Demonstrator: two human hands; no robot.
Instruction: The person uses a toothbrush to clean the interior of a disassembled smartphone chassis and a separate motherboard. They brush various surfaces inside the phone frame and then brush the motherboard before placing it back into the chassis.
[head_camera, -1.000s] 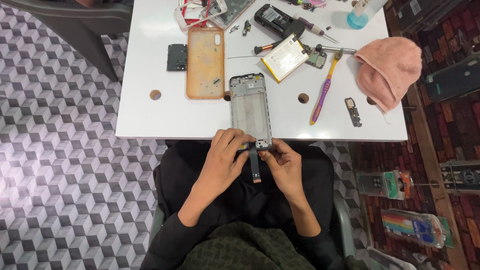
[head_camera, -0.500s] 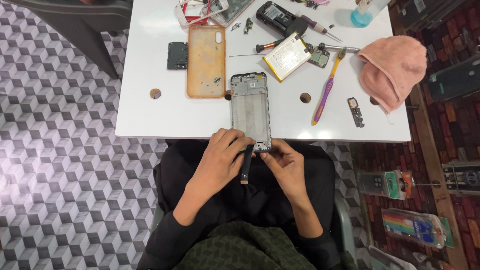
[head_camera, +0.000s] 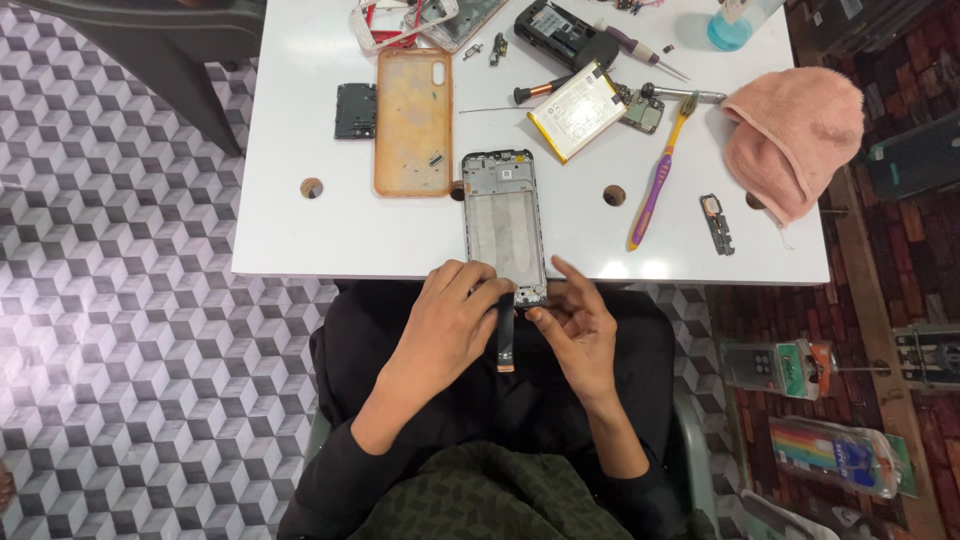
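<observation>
Left hand (head_camera: 450, 325) pinching a dark flex cable (head_camera: 506, 335) at the phone frame (head_camera: 505, 220) bottom, right hand (head_camera: 575, 325) steadying it; best eased gently, unbent.

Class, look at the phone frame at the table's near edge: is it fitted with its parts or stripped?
Stripped. The phone frame shows a bare inner tray, while the battery lies apart on the table.

At lower centre, the left hand (head_camera: 447, 325) and right hand (head_camera: 578, 325) grip a phone frame (head_camera: 505, 220). A flex strip (head_camera: 506, 333) dangles between them, off the white tabletop (head_camera: 330, 230).
</observation>
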